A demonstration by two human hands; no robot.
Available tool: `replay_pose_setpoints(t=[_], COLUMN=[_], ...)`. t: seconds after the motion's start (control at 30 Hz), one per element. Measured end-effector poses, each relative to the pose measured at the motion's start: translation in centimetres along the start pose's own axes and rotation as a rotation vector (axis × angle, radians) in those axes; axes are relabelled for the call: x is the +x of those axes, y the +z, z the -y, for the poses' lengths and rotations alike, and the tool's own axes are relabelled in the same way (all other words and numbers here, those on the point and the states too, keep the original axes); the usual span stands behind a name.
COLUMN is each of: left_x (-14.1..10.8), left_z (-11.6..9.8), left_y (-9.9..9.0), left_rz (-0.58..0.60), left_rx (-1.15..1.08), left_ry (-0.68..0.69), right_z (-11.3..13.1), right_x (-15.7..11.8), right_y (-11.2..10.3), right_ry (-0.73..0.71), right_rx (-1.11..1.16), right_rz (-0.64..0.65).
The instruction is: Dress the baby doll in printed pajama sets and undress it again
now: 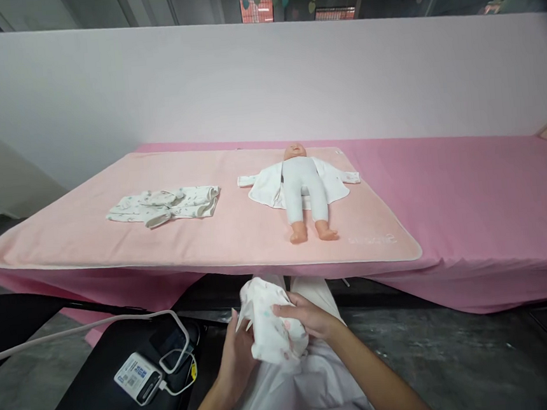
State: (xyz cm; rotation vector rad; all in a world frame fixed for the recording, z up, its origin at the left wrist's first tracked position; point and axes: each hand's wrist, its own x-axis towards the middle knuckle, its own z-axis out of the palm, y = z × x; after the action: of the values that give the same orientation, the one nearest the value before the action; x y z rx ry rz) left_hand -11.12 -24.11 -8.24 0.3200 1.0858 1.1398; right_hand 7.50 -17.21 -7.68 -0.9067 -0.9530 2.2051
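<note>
A small white printed baby garment [270,320], bunched up, is held over my lap. My left hand [239,347] grips its left side, with the fingertips hidden behind the fabric. On the right side my right hand [307,317] closes around it, thumb on top. Beyond my hands a baby doll [304,180] in a pale bodysuit lies on its back. Under the doll a white baby jacket [265,190] is spread open, sleeves out to both sides. Left of the doll lies a folded printed baby garment [184,203].
A peach mat [238,237] covers part of the pink-draped table [475,206], in front of a white wall [263,84]. At my left, a black chair [80,407] carries a white power bank [138,377] with a white cable [97,324].
</note>
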Motion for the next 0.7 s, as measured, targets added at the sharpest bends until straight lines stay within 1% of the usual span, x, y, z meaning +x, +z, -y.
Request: replay_pose_setpoints(t=[0.07, 0.1, 0.17, 0.2, 0.23, 0.27, 0.3, 0.37, 0.4, 0.43, 0.47, 0.53, 0.57, 0.6, 0.63, 0.7], left_x=[-0.6, -0.9, -1.3, -1.5, -1.5, -1.5, -1.5, -1.7, -1.9, -2.1, -2.5, -3.2, -3.6, -4.0, -4.4, -4.9], left_z=[-1.3, -1.7, -2.3, -2.4, -2.5, -2.6, -2.7, -2.9, -3.0, -3.2, -3.3, -3.5, -3.5, -3.4, -3.3, -2.9], left_y=[0.9, 1.4, 2.5, 2.8, 3.1, 3.3, 3.4, 3.6, 3.7, 3.9, 4.2, 4.8, 5.1, 5.4, 5.7, 6.2], left_rz=[0.083, 0.097, 0.076, 0.047, 0.007, -0.033, -0.067, -0.105, -0.111, -0.106, -0.089, -0.021, 0.031, 0.088, 0.146, 0.222], left_rx=[-0.097, -0.123, -0.123, -0.107, -0.086, -0.062, -0.031, 0.072, 0.142, 0.219, 0.291, 0.385, 0.397, 0.389, 0.368, 0.307], left_ry=[-0.086, -0.104, -0.073, -0.033, 0.022, 0.082, 0.143, 0.261, 0.320, 0.371, 0.408, 0.431, 0.427, 0.414, 0.392, 0.338], right_z=[-0.9, -1.3, -1.8, -1.9, -1.9, -1.8, -1.5, -0.8, -0.3, 0.2, 0.8, 1.9, 2.4, 2.7, 2.9, 2.8], right_x=[-1.3, -1.9, -2.9, -3.4, -3.8, -4.2, -4.6, -5.3, -5.7, -6.0, -6.4, -7.0, -7.3, -7.5, -7.6, -7.8], right_y=[0.0, 0.0, 0.0, 0.0, 0.1, 0.2, 0.4, 1.1, 1.6, 2.2, 2.8, 4.0, 4.5, 4.9, 5.2, 5.3], right_ry=[0.009, 0.009, -0.016, -0.047, -0.100, -0.177, -0.271, -0.479, -0.575, -0.654, -0.712, -0.765, -0.768, -0.764, -0.759, -0.758], right_rx=[-0.003, -0.020, -0.083, -0.136, -0.208, -0.300, -0.409, -0.638, -0.727, -0.793, -0.839, -0.880, -0.881, -0.874, -0.863, -0.839], right_rz=[0.042, 0.058, 0.073, 0.064, 0.026, -0.058, -0.186, -0.499, -0.624, -0.681, -0.660, -0.473, -0.374, -0.302, -0.266, -0.279])
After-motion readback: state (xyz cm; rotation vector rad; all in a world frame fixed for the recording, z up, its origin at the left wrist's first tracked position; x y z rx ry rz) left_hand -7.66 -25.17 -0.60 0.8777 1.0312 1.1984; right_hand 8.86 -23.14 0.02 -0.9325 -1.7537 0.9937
